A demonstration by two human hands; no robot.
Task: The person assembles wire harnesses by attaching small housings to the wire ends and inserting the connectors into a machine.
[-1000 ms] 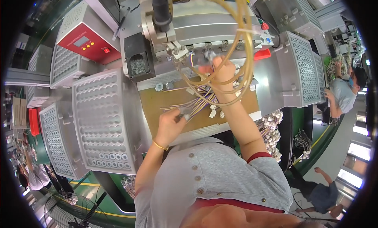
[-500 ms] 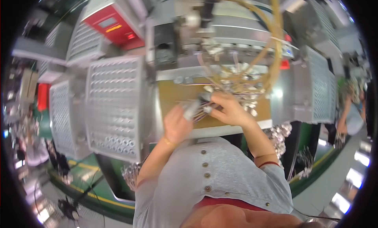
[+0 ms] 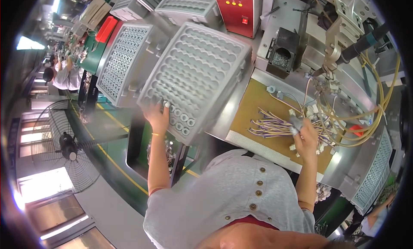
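My left hand (image 3: 156,115) reaches over the near left edge of a grey moulded tray (image 3: 202,55). Its fingers are blurred, its thumb has a white tip, and whether anything is in them cannot be made out. Small ring-shaped parts (image 3: 184,118) sit in the tray's near pockets beside that hand. On the brown work mat, my right hand (image 3: 306,139) is closed, with grey-covered fingertips at a bundle of thin purple and yellowish wires (image 3: 273,125). The wires' free ends fan out leftward; the rest is hidden behind the fingers.
A black box (image 3: 282,55) of small parts and a red control unit (image 3: 236,12) stand beyond the mat. Yellow hoses (image 3: 378,115) loop over white connectors at right. Another filled tray (image 3: 122,61) is at left, near a floor fan (image 3: 68,146). A person (image 3: 66,74) is farther off.
My view has turned left. My left hand has left the wires and moved to the tray. The right hand stays at the wires, which now lie spread on the mat.
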